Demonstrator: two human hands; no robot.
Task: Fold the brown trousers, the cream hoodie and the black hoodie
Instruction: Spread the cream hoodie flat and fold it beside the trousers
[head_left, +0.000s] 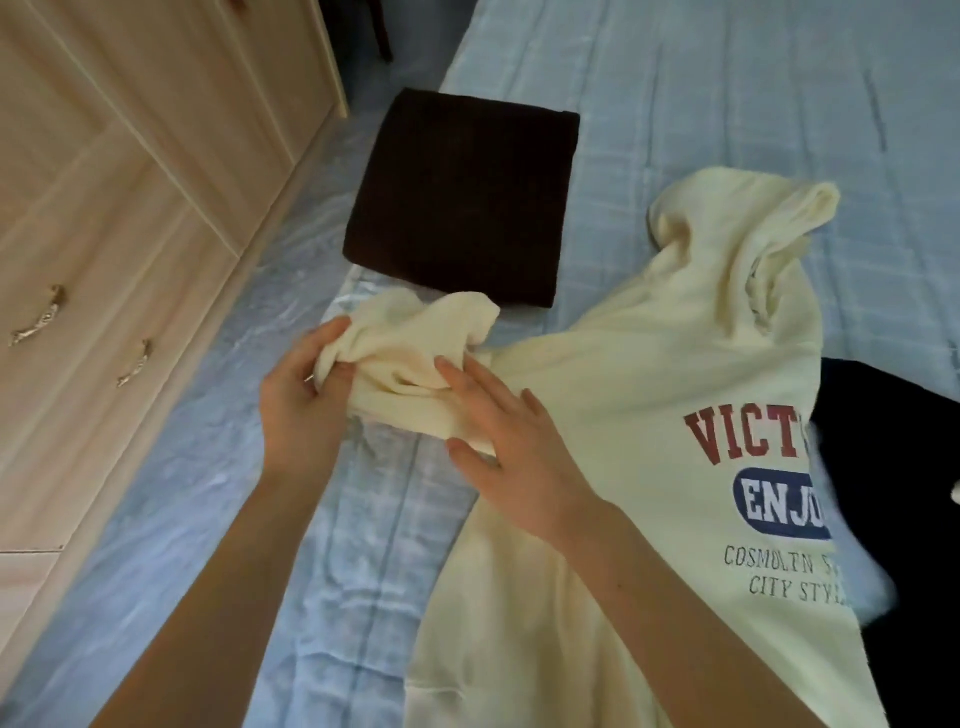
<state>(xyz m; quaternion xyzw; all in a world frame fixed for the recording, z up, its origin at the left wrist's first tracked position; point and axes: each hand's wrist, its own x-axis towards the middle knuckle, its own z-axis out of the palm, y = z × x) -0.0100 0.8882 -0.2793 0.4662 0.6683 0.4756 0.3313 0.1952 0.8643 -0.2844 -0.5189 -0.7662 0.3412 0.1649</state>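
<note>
Cream hoodie (623, 426) lying lengthwise, hood (737, 218) pointing away

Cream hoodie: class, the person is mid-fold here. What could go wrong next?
The sleeve, bunched in the left hand, may fold in creased. Swinging it could nudge the folded brown trousers beside it. The cream hoodie overlaps the black hoodie and may drag it.

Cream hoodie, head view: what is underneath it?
The blue checked bedcover lies under the cream hoodie, and the black hoodie shows past its right edge. How far the black hoodie runs beneath is covered.
</note>
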